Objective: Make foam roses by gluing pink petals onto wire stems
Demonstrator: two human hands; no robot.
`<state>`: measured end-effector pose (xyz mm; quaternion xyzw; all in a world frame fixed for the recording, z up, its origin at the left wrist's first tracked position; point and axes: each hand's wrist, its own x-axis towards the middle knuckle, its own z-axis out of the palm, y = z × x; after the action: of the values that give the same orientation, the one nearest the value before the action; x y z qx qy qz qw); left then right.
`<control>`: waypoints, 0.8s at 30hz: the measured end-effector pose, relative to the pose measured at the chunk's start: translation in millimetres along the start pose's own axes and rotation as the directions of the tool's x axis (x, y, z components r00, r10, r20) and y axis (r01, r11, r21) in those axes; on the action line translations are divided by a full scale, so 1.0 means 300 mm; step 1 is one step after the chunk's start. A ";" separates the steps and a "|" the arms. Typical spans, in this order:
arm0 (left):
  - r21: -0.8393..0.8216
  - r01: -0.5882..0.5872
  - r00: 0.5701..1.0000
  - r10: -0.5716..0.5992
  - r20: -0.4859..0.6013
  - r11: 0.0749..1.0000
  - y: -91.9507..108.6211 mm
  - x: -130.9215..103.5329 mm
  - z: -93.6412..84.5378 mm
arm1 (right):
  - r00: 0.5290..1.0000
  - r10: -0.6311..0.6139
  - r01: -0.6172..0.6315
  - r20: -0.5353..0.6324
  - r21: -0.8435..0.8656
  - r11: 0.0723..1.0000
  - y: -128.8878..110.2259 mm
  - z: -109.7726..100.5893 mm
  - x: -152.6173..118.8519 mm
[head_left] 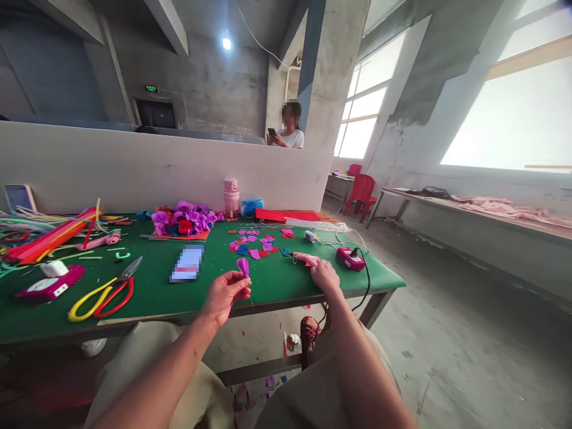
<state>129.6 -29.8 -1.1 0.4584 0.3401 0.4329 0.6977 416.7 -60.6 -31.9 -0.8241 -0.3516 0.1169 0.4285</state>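
Note:
Between the thumb and fingers of my left hand [227, 293] is a small purple paper flower bud [243, 266], held upright above the table's front edge. My right hand [325, 277] is closed over a pink glue gun [305, 258], whose tip points left over the green tabletop. Just beyond both hands lie scattered paper petals [254, 254] in purple, red and blue. A bunch of finished purple paper roses [190, 217], with a red one among them, rests behind a phone [186, 264].
Yellow-and-red-handled scissors [107, 295] lie at left beside a power strip [51, 283] and colourful stems [53, 235]. A second power strip [351, 258] with a black cord sits right. A pink bottle [231, 198] stands by the white partition [134, 167]; a person [292, 137] is behind it.

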 end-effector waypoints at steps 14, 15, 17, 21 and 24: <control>-0.049 -0.043 0.992 0.036 -0.123 0.998 0.002 0.034 -0.029 | 0.882 -0.227 -0.255 0.413 0.823 0.507 -0.242 0.090 -0.254; -0.044 -0.055 0.990 0.049 -0.132 0.997 0.004 0.036 -0.033 | 0.883 -0.237 -0.255 0.406 0.837 0.484 -0.264 0.088 -0.274; -0.027 -0.101 0.984 0.096 -0.151 0.995 0.012 0.040 -0.039 | 0.881 -0.307 -0.173 0.360 0.849 0.499 -0.301 0.080 -0.308; -0.001 -0.185 0.966 0.182 -0.181 0.983 0.033 0.045 -0.051 | 0.814 -0.484 0.038 0.322 0.801 0.597 -0.337 0.052 -0.357; -0.011 -0.181 0.967 0.176 -0.185 0.983 0.041 0.045 -0.056 | 0.768 -0.540 0.145 0.345 0.727 0.671 -0.336 0.028 -0.378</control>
<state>116.6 -9.1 3.5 0.4356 0.3540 0.5390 0.6281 282.0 -93.5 30.3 -0.4641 -0.5459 0.3713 0.5905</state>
